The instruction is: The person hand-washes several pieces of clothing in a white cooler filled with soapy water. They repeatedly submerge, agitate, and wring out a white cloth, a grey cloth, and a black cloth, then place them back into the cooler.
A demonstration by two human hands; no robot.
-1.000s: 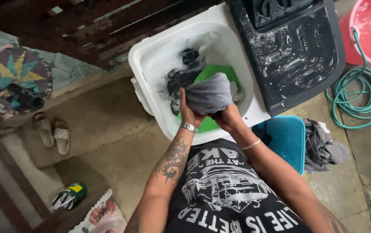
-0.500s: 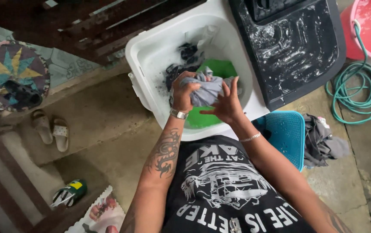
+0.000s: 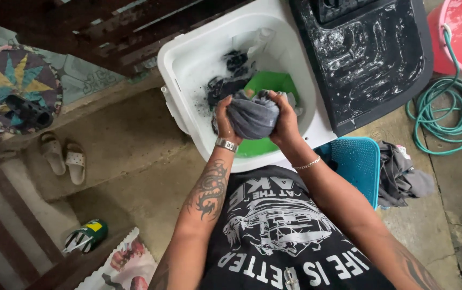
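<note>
Both my hands grip a bunched wet grey garment (image 3: 254, 116) above a white washing tub (image 3: 188, 59). My left hand (image 3: 223, 119), with a metal watch at the wrist, clamps the garment's left side. My right hand (image 3: 285, 119), wearing a thin bracelet, clamps its right side. Inside the tub lie a green basin (image 3: 269, 83), dark wet clothes (image 3: 228, 83) and soapy foam. The lower part of the garment is hidden by my fingers.
A black washer lid (image 3: 373, 53) lies open right of the tub. Further right are a pink bucket (image 3: 456, 37) and a coiled green hose (image 3: 448, 115). A blue stool (image 3: 357, 164) holds dark clothes (image 3: 400, 174). Pale slippers (image 3: 63, 158) rest on the concrete at left.
The garment has been gathered tighter between my hands, and my right hand has shifted from the front of it to its right side.
</note>
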